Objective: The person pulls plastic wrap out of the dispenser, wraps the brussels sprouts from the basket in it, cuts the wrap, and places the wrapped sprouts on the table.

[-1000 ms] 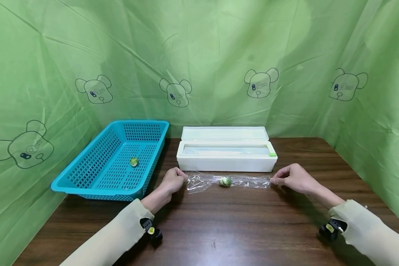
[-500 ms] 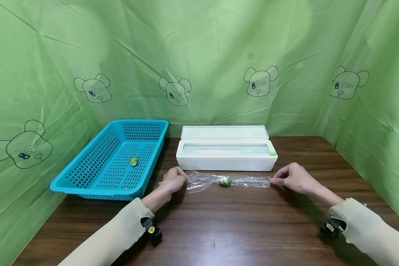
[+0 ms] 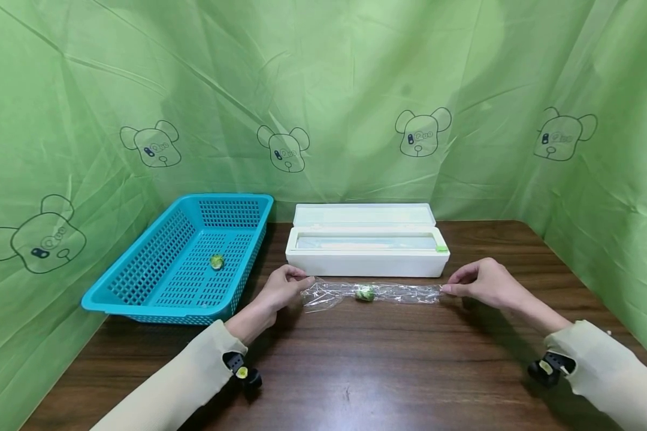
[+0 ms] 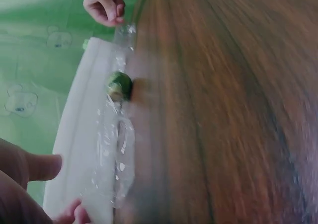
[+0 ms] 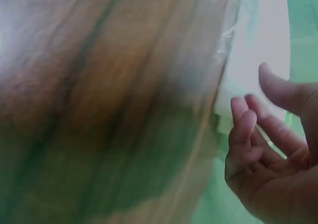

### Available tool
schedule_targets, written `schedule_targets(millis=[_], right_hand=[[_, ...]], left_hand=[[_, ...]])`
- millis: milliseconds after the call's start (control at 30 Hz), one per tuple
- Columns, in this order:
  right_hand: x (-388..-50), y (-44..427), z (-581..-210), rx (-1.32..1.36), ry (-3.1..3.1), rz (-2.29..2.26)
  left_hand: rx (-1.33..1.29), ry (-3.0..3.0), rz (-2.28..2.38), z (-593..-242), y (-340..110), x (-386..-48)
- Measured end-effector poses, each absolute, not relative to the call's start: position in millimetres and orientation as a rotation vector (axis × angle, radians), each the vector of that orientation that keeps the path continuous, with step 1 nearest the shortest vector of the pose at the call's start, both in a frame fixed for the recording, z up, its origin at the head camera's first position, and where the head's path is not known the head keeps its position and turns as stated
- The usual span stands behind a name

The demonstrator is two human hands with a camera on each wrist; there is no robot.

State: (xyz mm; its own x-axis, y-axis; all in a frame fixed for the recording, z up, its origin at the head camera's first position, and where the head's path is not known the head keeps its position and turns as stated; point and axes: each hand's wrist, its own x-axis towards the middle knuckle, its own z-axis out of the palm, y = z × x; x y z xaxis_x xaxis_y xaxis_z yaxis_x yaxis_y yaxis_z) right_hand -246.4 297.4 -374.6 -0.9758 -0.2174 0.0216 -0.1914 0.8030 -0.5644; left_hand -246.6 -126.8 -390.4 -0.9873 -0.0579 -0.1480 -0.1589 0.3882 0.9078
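A Brussels sprout lies inside a long twisted strip of clear plastic wrap on the table. At the strip's left end is my left hand; in the left wrist view its thumb stands apart from the fingertips, with a gap between. My right hand is beside the strip's right end. The right wrist view shows its thumb apart from the curved fingers, with no wrap seen between them.
Just behind the strip stands a white wrap dispenser box with its lid raised. To the left is a blue perforated basket with another Brussels sprout in it. Green cloth hangs around the wooden table.
Both hands have loosened from the wrap's ends, thumbs and fingers parting. The right hand has shifted slightly right and up. The wrapped sprout stays in place.
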Motion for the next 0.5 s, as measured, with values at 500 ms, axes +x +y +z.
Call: schedule_targets(millis=[500], right_hand=[[-254, 205, -358, -0.776, 2.863, -1.025]], left_hand=[[0.627, 2.804, 1.306, -365, -79, -246]])
